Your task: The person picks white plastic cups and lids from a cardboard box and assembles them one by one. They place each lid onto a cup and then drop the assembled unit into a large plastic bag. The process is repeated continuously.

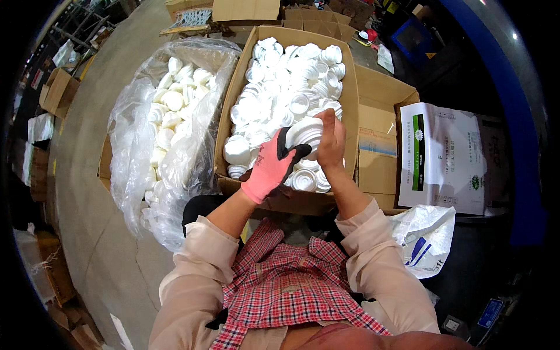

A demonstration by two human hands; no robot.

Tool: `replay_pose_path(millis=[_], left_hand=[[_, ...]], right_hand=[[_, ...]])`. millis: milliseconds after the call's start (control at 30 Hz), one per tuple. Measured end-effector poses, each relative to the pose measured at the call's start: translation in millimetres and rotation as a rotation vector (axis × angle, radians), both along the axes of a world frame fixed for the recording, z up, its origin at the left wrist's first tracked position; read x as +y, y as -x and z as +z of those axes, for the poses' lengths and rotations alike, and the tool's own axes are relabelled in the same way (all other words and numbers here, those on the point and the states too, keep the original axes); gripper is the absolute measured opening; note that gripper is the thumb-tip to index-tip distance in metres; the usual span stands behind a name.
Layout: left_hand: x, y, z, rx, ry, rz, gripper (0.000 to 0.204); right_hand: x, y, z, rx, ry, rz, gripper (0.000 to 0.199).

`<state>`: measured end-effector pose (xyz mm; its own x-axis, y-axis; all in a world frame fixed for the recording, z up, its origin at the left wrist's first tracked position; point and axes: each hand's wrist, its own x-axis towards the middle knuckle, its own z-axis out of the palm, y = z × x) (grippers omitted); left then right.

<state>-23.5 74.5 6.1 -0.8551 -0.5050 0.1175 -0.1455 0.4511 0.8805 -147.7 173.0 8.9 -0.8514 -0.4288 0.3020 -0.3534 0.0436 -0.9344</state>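
Between my two hands is a round white plastic lid point(305, 135) with ridged rings, held over the near end of an open cardboard box point(223, 125). My left hand point(269, 166), in a pink glove with dark fingertips, grips its left and lower side. The bare right hand point(331, 141) closes round the right side, thumb up. I cannot tell whether it is one piece or several nested together. Loose white lids point(274, 81) of similar shape fill the box beneath. Some of them are hidden behind my hands.
To the left, a box lined with clear plastic film point(131, 128) holds cream-white round pieces point(173, 100). An open cardboard carton point(376, 143) stands at the right, beside a printed white sheet point(443, 157). A white plastic bag point(429, 233) lies by my right forearm.
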Motion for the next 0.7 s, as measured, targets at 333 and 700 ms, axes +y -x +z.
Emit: replay_pose_path(millis=[333,700], left_hand=[[-47,7,-4,0.309,-1.286,-0.306,0.049],[-49,2,-9,0.301,-0.972,-0.264,0.042]], right_hand=[[13,22,13,-0.159,0.097,0.605,0.058],[7,-4,13,0.466,-0.177,0.438,0.091]])
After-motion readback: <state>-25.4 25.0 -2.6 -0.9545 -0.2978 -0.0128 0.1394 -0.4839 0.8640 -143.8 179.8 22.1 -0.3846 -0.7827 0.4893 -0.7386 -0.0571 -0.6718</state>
